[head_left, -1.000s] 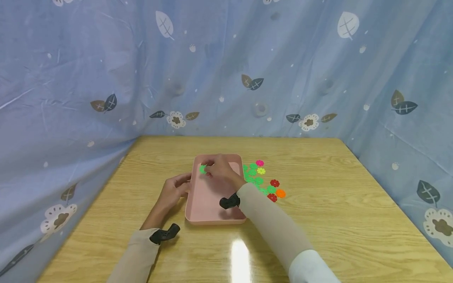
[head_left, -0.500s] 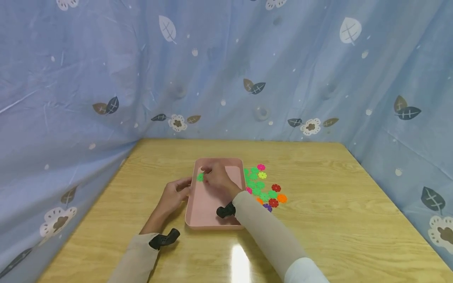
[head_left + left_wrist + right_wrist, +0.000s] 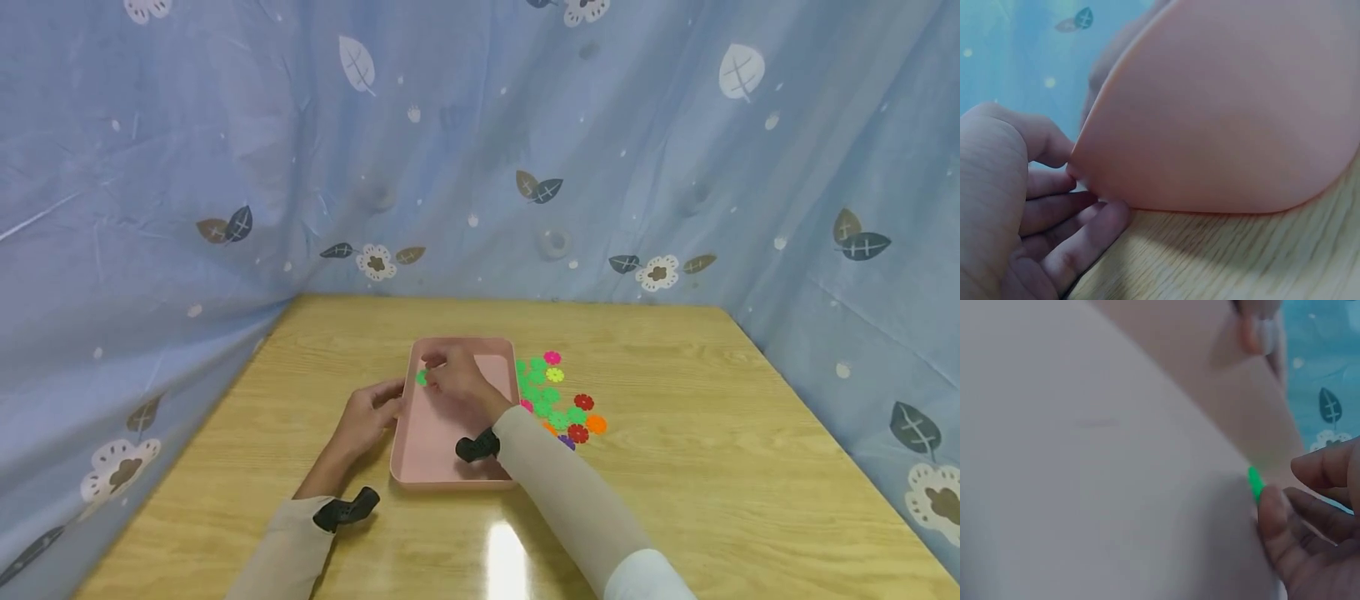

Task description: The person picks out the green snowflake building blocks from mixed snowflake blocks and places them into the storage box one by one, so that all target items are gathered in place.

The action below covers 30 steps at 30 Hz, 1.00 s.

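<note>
In the head view a pink tray (image 3: 420, 471) lies on the table. My left hand (image 3: 366, 419) holds its left side; in the left wrist view the fingers (image 3: 1047, 147) and thumb bend against the rim and outer wall. My right hand (image 3: 459, 377) is inside the tray near its far left part. A green flower-shaped disc (image 3: 422, 377) lies by its fingertips, close to the tray's left wall. In the right wrist view the green disc (image 3: 1255, 482) shows edge-on beside the thumb (image 3: 1272, 509), while the index finger stands apart from the thumb.
Right of the tray lie several green discs (image 3: 550, 396), with yellow (image 3: 555, 375), red (image 3: 584, 402), orange (image 3: 596, 424), pink (image 3: 552, 357) and purple (image 3: 567, 442) ones; the right forearm partly covers them. A blue patterned curtain (image 3: 480, 150) hangs behind the wooden table (image 3: 675, 467).
My right hand has moved slightly left in the tray, bringing the green disc to the left wall; its index finger and thumb now stand apart. The left hand stays at the tray's side.
</note>
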Available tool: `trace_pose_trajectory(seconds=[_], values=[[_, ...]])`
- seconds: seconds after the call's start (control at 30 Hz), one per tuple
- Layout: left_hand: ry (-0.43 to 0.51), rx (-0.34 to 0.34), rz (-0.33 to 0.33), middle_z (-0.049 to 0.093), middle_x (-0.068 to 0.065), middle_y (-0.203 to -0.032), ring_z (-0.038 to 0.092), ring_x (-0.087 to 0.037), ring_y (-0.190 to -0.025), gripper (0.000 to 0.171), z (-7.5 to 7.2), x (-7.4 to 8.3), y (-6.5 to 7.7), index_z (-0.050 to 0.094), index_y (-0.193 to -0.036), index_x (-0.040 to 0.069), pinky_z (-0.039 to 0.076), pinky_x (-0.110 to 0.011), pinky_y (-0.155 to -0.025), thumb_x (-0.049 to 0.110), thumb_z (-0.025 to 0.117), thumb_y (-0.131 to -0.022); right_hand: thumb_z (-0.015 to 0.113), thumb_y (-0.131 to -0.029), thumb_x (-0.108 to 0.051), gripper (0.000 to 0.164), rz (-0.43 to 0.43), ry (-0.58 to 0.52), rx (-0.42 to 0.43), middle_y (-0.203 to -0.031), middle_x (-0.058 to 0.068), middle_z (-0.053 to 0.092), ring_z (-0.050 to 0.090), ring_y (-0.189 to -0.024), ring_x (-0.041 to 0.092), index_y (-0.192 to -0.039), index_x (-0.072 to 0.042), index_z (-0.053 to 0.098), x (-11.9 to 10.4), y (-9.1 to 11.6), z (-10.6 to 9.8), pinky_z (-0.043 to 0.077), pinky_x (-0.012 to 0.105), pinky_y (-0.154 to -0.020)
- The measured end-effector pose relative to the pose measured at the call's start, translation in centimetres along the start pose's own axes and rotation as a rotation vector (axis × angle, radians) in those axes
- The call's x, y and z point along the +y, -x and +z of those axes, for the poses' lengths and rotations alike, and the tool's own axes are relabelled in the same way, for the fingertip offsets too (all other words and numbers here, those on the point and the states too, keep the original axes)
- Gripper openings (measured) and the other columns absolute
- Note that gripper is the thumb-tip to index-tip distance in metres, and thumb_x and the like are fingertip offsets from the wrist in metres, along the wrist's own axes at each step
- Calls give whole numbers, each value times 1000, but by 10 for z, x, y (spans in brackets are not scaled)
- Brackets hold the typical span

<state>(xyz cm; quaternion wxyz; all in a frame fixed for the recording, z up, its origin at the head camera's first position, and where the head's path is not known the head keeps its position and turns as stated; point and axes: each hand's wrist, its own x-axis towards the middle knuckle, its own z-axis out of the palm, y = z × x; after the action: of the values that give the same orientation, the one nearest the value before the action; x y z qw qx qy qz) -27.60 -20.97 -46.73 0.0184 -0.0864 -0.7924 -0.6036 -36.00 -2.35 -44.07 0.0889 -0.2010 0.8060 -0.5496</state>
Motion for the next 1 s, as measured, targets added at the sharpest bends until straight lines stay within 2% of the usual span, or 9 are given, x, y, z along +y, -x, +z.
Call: trace_pose_trajectory(seconds=[0.13, 0.27, 0.37, 0.47, 0.53, 0.63, 0.73, 0.87, 1.0], values=[[-30, 7, -11, 62, -24, -136, 66, -35, -112, 42, 3, -3, 1, 56, -140, -4, 60, -33, -76, 10, 55, -101, 66, -93, -5, 41, 11, 33, 5, -127, 15, 65, 66, -104, 25, -134, -5, 64, -5, 5, -9, 57, 34, -75], [-35, 34, -48, 63, -21, -135, 67, -34, -110, 42, 6, -8, 3, 57, -141, 1, 61, -35, -71, 12, 55, -100, 65, -96, -9, 34, -6, 29, 72, -127, 11, 65, 64, -110, 27, -131, -7, 65, -12, 9, -26, 57, 41, -84], [-32, 58, -67, 64, -21, -133, 69, -32, -101, 42, 6, -10, 5, 58, -140, 2, 61, -36, -64, 12, 54, -99, 64, -96, -6, 31, -45, -4, 157, -122, 11, 66, 65, -102, 28, -127, -7, 67, -13, 9, -44, 58, 35, -74], [-69, 86, -67, 65, -20, -132, 68, -31, -101, 42, 6, -11, 9, 60, -138, 3, 61, -35, -62, 11, 53, -98, 65, -96, -5, 28, -67, -66, 260, -116, 14, 67, 65, -95, 29, -124, -5, 69, -12, 12, -65, 52, 26, -63], [-108, 105, -59, 66, -19, -131, 67, -33, -107, 42, 5, -11, 12, 62, -137, 3, 61, -35, -69, 11, 52, -97, 64, -96, -5, 26, -68, -112, 326, -114, 16, 67, 64, -93, 30, -122, -4, 69, -8, 16, -77, 47, 23, -59], [-170, 146, -45, 67, -17, -130, 64, -34, -118, 41, 4, -9, 15, 64, -135, 3, 58, -39, -86, 10, 50, -96, 62, -97, -6, 25, -55, -133, 381, -114, 17, 66, 63, -94, 30, -121, -5, 69, 1, 26, -94, 45, 24, -61], [-196, 191, -33, 68, -17, -128, 64, -32, -120, 41, 4, -5, 14, 65, -133, 3, 53, -39, -95, 10, 49, -96, 63, -98, -8, 25, -32, -61, 384, -115, 16, 66, 62, -98, 29, -122, -6, 69, 14, 34, -109, 49, 28, -69], [-195, 228, -38, 69, -16, -127, 65, -30, -118, 41, 5, -2, 9, 66, -131, 3, 52, -30, -92, 9, 49, -95, 62, -98, -10, 31, -8, 132, 342, -123, 19, 64, 60, -102, 31, -128, -4, 66, 31, 40, -127, 53, 39, -81], [-203, 242, -41, 69, -16, -126, 66, -31, -116, 42, 8, -1, 5, 66, -132, 3, 51, -23, -87, 10, 48, -95, 61, -98, -7, 34, -26, 355, 298, -126, 19, 64, 59, -111, 37, -130, 1, 65, 47, 39, -143, 51, 50, -94]])
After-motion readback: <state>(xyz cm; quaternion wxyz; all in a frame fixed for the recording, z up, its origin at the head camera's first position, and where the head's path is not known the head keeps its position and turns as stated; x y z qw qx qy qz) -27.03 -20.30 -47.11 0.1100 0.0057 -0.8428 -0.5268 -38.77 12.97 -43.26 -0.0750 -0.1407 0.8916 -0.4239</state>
